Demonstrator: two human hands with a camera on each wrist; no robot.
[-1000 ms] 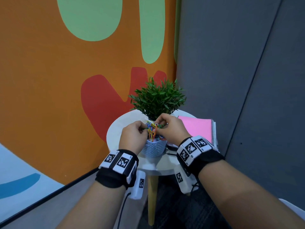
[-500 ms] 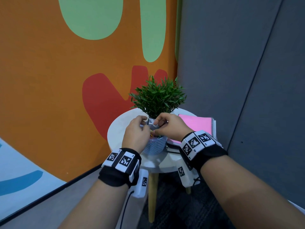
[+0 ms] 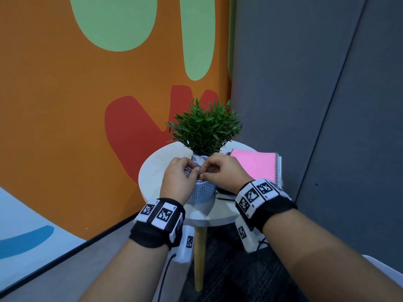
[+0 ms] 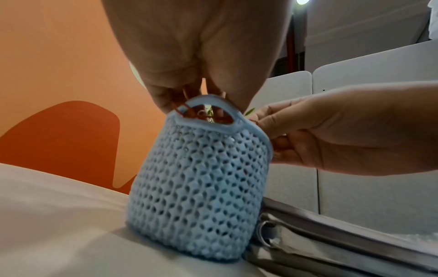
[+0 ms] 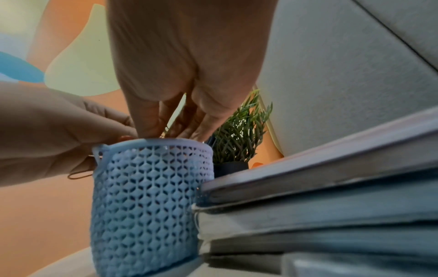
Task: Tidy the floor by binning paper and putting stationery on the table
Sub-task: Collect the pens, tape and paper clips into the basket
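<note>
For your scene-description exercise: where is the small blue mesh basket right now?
In the head view the blue mesh basket stands on the round white table, in front of the potted plant and just left of the pink notebook, under both hands.

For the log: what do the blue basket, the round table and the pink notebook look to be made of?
Basket: moulded plastic, matte pale blue; a regular openwork lattice with a smooth rim and handle loop, though soft rubber is possible. Table: smooth white painted or laminated top, on a pale, probably wooden leg. Notebook: matte pink card or thin plastic cover, with a metal-looking spiral binding along its right edge.
</note>
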